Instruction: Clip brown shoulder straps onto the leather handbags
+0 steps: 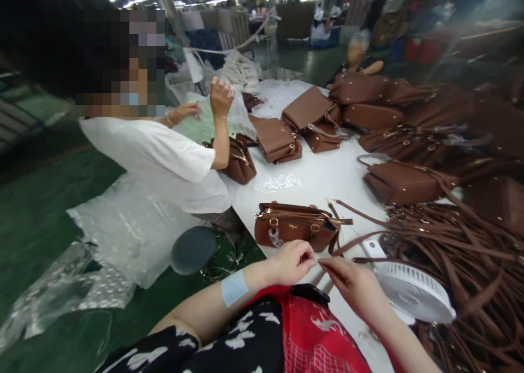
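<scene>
Crowding the right hand [355,287]: fan [415,292], straps [489,294]

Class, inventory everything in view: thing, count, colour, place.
Table: one, white, centre
Front bag: one, brown, centre
Other bags: many, brown, across table
Straps: many, brown, heaped right
Slips: many, white, tabletop
Fan: one, white, bottom right
Stool: one, dark, left floor
Plastic sheets: several, clear, floor
People: several, one white-shirted, left and background
Cloth: one, red, lap
Flat object: one, black, waist
Left hand: one, bare, bottom centre
Right hand: one, bare, beside fan
</scene>
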